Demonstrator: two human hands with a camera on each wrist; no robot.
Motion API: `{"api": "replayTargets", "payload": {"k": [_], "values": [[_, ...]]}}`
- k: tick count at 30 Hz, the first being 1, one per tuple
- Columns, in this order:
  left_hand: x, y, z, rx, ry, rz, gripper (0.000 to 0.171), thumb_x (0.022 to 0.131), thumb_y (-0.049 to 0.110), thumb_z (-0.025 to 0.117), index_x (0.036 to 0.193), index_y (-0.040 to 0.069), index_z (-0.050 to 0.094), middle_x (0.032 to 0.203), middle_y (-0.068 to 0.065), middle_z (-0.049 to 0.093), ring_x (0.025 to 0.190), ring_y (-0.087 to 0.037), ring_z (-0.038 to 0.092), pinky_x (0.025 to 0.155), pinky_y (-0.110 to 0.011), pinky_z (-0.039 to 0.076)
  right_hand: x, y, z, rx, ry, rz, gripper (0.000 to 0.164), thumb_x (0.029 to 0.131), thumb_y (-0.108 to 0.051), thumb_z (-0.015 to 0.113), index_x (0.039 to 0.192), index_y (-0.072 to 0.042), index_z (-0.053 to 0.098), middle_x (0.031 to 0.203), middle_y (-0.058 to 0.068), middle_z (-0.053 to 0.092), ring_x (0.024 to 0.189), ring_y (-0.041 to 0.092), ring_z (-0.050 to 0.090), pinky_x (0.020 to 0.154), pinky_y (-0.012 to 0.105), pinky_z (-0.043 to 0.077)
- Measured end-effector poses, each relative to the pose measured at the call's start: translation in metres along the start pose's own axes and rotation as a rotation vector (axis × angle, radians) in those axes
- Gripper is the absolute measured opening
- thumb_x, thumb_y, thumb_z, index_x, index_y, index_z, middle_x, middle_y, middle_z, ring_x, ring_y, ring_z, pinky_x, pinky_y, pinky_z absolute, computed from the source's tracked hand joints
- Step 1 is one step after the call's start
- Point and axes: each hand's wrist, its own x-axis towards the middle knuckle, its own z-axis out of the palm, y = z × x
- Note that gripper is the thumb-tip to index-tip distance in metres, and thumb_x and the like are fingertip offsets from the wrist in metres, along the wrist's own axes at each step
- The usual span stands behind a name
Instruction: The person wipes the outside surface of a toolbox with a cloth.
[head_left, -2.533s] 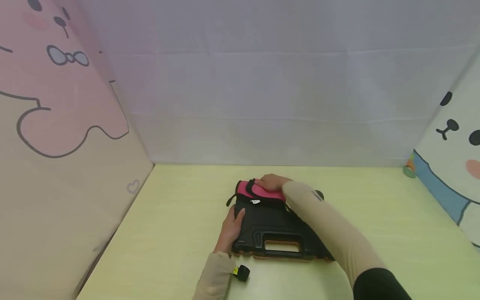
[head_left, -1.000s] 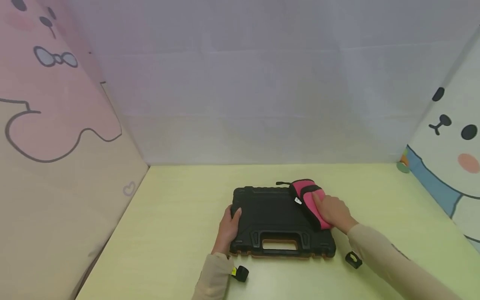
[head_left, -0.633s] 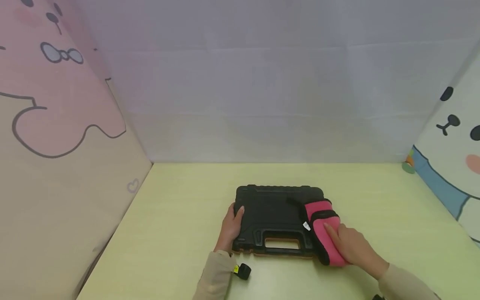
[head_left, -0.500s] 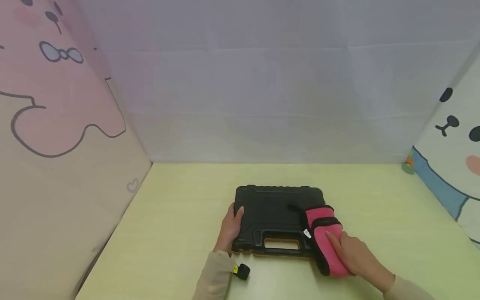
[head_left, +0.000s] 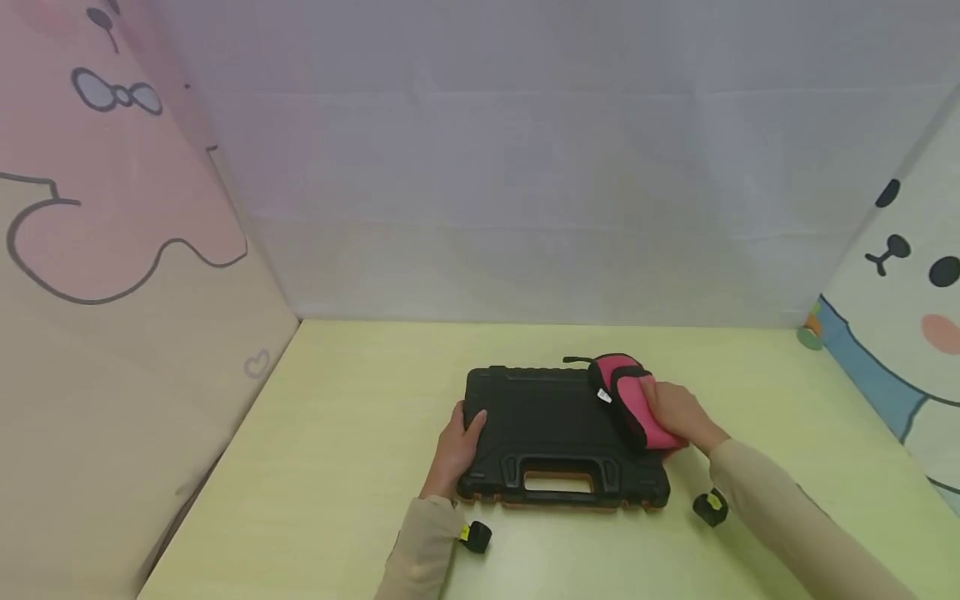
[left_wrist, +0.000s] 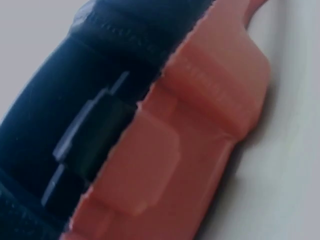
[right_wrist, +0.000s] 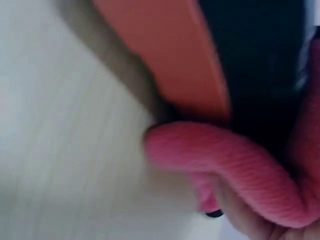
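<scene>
A tool case [head_left: 540,417], black on top and orange below, lies flat on the table with its handle toward me. My left hand [head_left: 453,450] grips its left side, thumb on the lid. In the left wrist view, the case's latch [left_wrist: 100,135] spans the seam between the black lid and orange base [left_wrist: 195,135]. My right hand [head_left: 677,412] holds a folded pink cloth [head_left: 637,404] with black edging, a white tag and a loop, over the case's right edge. In the right wrist view, the soft cloth [right_wrist: 220,160] bends round the case's corner, close above the tabletop.
The pale yellow table [head_left: 360,433] extends around the case. A white sheet [head_left: 525,167] forms the back wall, with printed cartoon panels on either side. A small black wrist-worn piece [head_left: 477,537] hangs by the left sleeve, and another [head_left: 710,507] by the right.
My right hand has carried the pink cloth from the case's back edge to its right side, down past the front right corner, then back up. The left hand keeps its grip.
</scene>
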Motion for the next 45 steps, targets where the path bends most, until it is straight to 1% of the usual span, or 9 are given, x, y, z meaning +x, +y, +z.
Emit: {"api": "replayTargets", "payload": {"k": [4,7,12,18,22,28,33,39,45], "values": [[0.0,0.001,0.0,-0.008,0.011,0.002,0.061,0.096,0.035,0.041,0.139,-0.005,0.028,0.138,-0.029,0.038,0.127,-0.042,0.039,0.103,-0.053,0.032,0.002,0.006,0.002,0.088,-0.058,0.034,0.067,0.1,-0.042,0.018,0.096,0.013,0.056,0.088,0.029,0.06,0.085,0.041,0.06,0.072,0.045,0.047],[-0.001,0.003,0.001,-0.011,0.023,-0.011,0.061,0.097,0.036,0.04,0.139,-0.006,0.028,0.139,-0.029,0.037,0.128,-0.042,0.038,0.104,-0.052,0.031,-0.011,0.004,0.007,0.094,-0.076,0.057,0.068,0.097,-0.052,0.022,0.087,0.008,0.054,0.073,0.016,0.056,0.07,0.027,0.055,0.061,0.034,0.041],[-0.003,0.004,0.001,-0.019,0.053,-0.019,0.06,0.097,0.035,0.041,0.138,-0.007,0.029,0.138,-0.03,0.038,0.128,-0.043,0.037,0.104,-0.052,0.03,-0.043,-0.006,0.013,0.069,-0.063,0.067,0.064,0.095,-0.054,0.03,0.079,0.004,0.051,0.063,0.008,0.049,0.059,0.02,0.048,0.055,0.03,0.035],[-0.003,0.002,0.002,-0.008,0.046,0.002,0.058,0.097,0.034,0.041,0.137,-0.007,0.03,0.136,-0.03,0.04,0.126,-0.043,0.04,0.102,-0.052,0.032,-0.086,-0.013,0.018,0.098,-0.12,0.178,0.062,0.093,-0.057,0.034,0.07,-0.002,0.049,0.059,0.006,0.045,0.054,0.017,0.045,0.053,0.029,0.032],[-0.002,0.001,0.0,0.0,0.048,0.009,0.059,0.096,0.034,0.041,0.138,-0.006,0.031,0.136,-0.03,0.041,0.124,-0.042,0.042,0.101,-0.053,0.033,-0.095,-0.017,0.019,0.118,-0.113,0.178,0.058,0.095,-0.053,0.033,0.063,-0.006,0.044,0.056,0.004,0.043,0.052,0.016,0.043,0.052,0.028,0.031],[-0.003,0.002,-0.002,0.05,0.004,0.015,0.06,0.097,0.035,0.04,0.139,-0.007,0.028,0.137,-0.031,0.038,0.126,-0.044,0.039,0.102,-0.053,0.033,-0.075,-0.015,0.011,0.026,-0.011,0.047,0.045,0.099,-0.023,0.029,0.059,-0.006,0.042,0.058,0.006,0.047,0.056,0.02,0.049,0.053,0.034,0.038],[-0.004,0.003,-0.002,0.092,-0.014,0.038,0.062,0.097,0.036,0.04,0.138,-0.008,0.028,0.136,-0.031,0.039,0.125,-0.044,0.04,0.101,-0.053,0.034,-0.036,-0.006,0.002,0.059,0.005,0.039,0.045,0.1,-0.018,0.022,0.061,-0.004,0.041,0.064,0.013,0.052,0.063,0.027,0.055,0.059,0.04,0.042],[-0.004,0.004,-0.001,0.09,-0.004,0.048,0.061,0.097,0.035,0.041,0.137,-0.009,0.029,0.135,-0.032,0.04,0.124,-0.044,0.041,0.101,-0.053,0.034,0.002,0.002,0.0,0.177,0.012,0.101,0.063,0.1,-0.032,0.016,0.087,0.015,0.056,0.089,0.033,0.06,0.082,0.042,0.06,0.07,0.046,0.048],[-0.004,0.005,0.001,0.055,0.042,0.023,0.059,0.097,0.034,0.041,0.137,-0.009,0.03,0.136,-0.031,0.04,0.125,-0.044,0.041,0.101,-0.053,0.033,-0.004,-0.007,0.006,0.187,-0.037,0.142,0.063,0.092,-0.056,0.035,0.074,0.001,0.054,0.068,0.013,0.058,0.061,0.022,0.057,0.056,0.031,0.043]]}}
